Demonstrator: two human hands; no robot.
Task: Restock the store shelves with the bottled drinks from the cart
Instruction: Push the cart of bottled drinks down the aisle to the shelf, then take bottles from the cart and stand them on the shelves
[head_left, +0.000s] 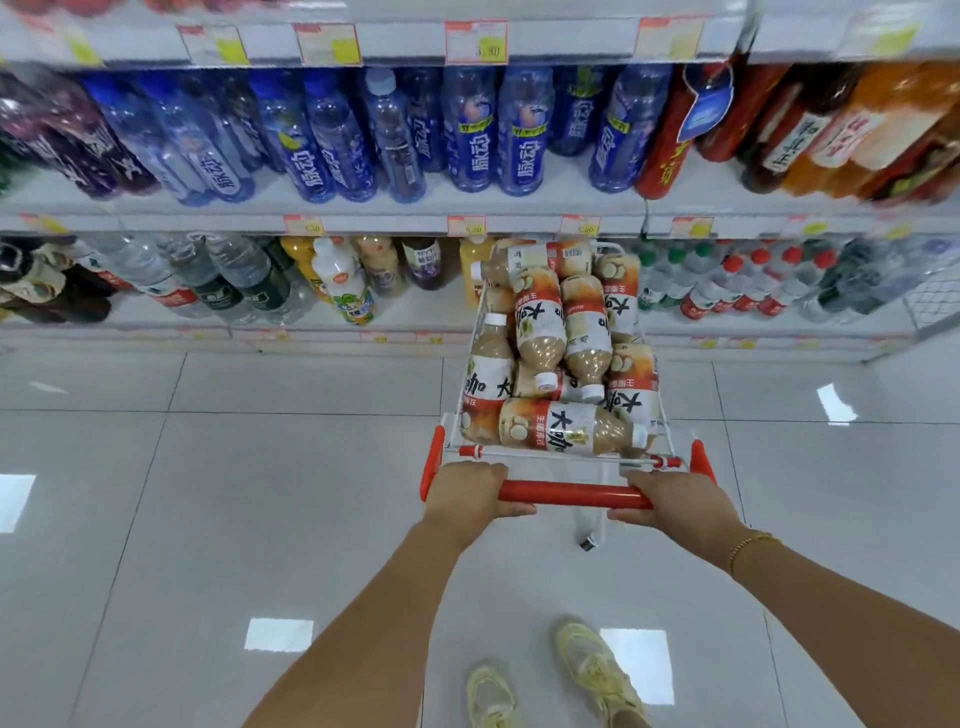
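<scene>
Glossy pale grey floor tiles with thin dark joints carry bright square light reflections

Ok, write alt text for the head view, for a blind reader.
A person's left hand and right hand grip the red bar handle of a white wire cart piled with beige white-capped drink bottles lying on their sides. It faces white store shelves lined with blue plastic bottles and other drinks.

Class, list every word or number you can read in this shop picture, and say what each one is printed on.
"脉动": on the blue bottles.
"大咖": on the cart bottles.
"3.80", dot faint: on the top price tag.
Lower price tags and the small print on labels: too blurred to read.
</scene>
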